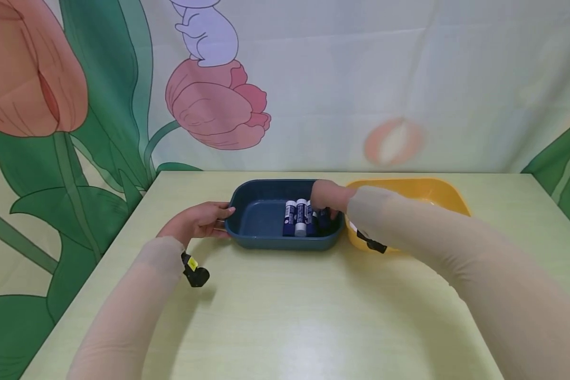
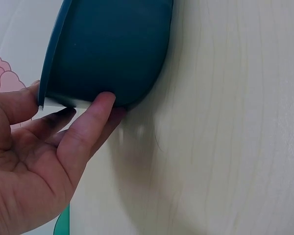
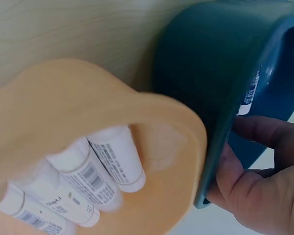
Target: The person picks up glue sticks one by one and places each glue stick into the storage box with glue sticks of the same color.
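Note:
My left hand [image 1: 203, 219] holds the left end of a blue plastic bin [image 1: 266, 243], thumb at the rim and fingers against the outer wall [image 2: 108, 54]. Inside the bin's right part, several dark blue glue sticks [image 1: 301, 217] with white ends lie side by side. Over the right end of that bin, my right hand [image 1: 330, 196] reaches down past the rim. Its fingertips are by the blue sticks; one stick's white end [image 3: 245, 108] shows close to the forefinger. The rim and the hand hide whether anything is pinched.
A yellow bin [image 1: 423, 184] stands right against the blue one, partly behind my right forearm. Several white glue sticks [image 3: 115, 159] with barcodes lie in it. The pale wooden table [image 1: 285, 311] backs onto a printed flower curtain [image 1: 313, 79].

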Motion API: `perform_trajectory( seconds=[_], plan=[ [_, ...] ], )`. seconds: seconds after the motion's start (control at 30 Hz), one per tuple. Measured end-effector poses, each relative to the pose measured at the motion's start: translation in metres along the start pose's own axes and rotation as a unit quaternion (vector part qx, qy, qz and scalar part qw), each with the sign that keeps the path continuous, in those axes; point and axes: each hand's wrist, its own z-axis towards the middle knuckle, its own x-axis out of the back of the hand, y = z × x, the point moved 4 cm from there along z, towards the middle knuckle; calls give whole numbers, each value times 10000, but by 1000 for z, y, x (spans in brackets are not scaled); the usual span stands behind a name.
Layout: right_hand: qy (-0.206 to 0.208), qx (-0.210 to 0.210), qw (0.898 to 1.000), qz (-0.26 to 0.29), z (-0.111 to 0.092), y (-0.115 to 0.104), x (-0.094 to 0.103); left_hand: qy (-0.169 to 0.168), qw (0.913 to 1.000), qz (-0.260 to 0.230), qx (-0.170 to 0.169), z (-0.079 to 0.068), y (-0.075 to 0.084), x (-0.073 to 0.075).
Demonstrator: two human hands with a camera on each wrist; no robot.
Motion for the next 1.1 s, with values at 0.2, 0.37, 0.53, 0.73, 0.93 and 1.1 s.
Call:
perform_trajectory(
  seconds=[0.2,0.37,0.53,0.73,0.93,1.1],
  plan=[
    [-84,-103,9999,4,-8,-2,-6,37,10000,-57,23,1,-2,2],
    [-192,-241,9992,271,6,-1,-16,16,10000,-48,20,-1,-2,2],
    [-206,-219,9982,516,21,1,-24,8,10000,-47,7,-2,-1,2],
    [-288,-131,9980,554,10,2,-16,92,9999,-54,27,0,0,3],
    [-201,613,9932,970,-26,11,9,144,9999,-32,56,2,1,2],
    [16,1589,9813,1089,-70,23,29,115,9999,-45,66,1,1,1]
  ],
)
